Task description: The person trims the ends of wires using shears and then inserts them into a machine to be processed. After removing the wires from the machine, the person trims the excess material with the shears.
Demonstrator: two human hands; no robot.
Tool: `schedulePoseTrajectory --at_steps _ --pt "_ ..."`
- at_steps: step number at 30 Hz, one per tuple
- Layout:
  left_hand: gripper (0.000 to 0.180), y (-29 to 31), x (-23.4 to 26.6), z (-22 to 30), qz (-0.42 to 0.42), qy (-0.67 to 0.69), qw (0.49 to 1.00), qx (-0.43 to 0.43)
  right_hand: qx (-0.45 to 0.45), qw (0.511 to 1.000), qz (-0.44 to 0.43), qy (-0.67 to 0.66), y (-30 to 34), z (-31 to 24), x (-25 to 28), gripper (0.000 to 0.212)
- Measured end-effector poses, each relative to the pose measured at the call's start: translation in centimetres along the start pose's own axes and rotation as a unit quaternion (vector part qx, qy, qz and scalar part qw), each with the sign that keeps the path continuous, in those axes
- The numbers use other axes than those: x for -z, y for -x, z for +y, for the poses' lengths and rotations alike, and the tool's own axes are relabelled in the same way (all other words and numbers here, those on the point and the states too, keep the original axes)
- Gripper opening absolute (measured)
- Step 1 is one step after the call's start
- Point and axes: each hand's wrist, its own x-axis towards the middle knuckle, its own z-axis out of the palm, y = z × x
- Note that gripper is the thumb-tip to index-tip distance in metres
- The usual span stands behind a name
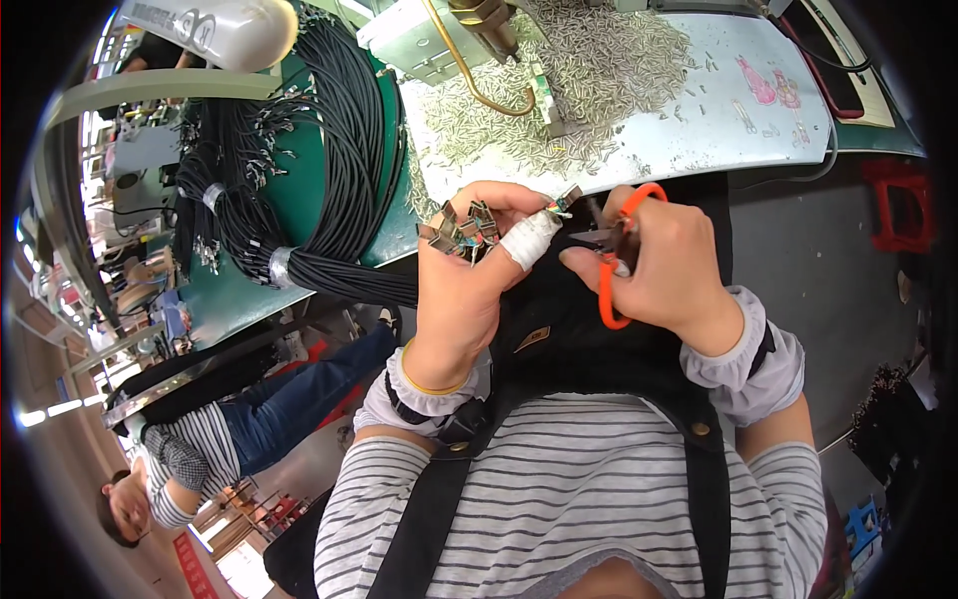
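A worker in a striped shirt and black apron [589, 364] holds a clutch of metal-shelled cable connectors [469, 230] in the left hand [454, 299], just off the near edge of a white work surface [689, 150]. The thumb, wrapped in white tape [530, 240], closes against the fingers, and one connector [570, 196] pokes out beyond its tip, short coloured wires showing. The right hand [684, 265] is curled through the loops of orange-handled scissors [607, 292]; their blades point left at that lone connector, a narrow gap away. Blur on the blades makes it impossible to tell how far they are parted.

Both hands work over the apron, with room between them and the surface's curved rim; grey floor [798, 225] opens to the right, toward a red stool [893, 205]. Beyond the rim, small metal pins [639, 50] spread in a heap around a machine head [484, 25] cut off by the top of the view. To the left, tied black cables [344, 240] coil on a green worktop [225, 304] and run behind the left wrist, which hides their ends. The left palm and fingers screen part of the connector cluster, so its count cannot be made out. A co-worker [200, 439] stands farther left.
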Motion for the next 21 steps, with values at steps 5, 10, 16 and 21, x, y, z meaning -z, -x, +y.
schedulePoseTrajectory --at_steps 5,10,16,21 --pt "0.013 0.0 -0.5 0.0 0.017 -0.062 0.997 -0.049 -0.066 0.996 -0.058 -0.003 0.1 -0.5 -0.7 0.03" --pt "0.014 -1.8 0.7 0.4 0.008 -0.036 0.998 0.056 -0.12 0.983 -0.109 -0.086 0.3 0.0 -1.5 0.026" --pt "0.014 -6.9 2.1 0.2 -0.031 0.133 0.983 0.124 -0.258 0.895 0.01 -0.364 -1.8 -0.1 -0.6 0.021" --pt "0.01 -8.8 1.8 0.9 -0.038 0.099 0.986 0.126 -0.19 0.931 0.037 -0.31 -6.7 1.7 -0.8 0.019"
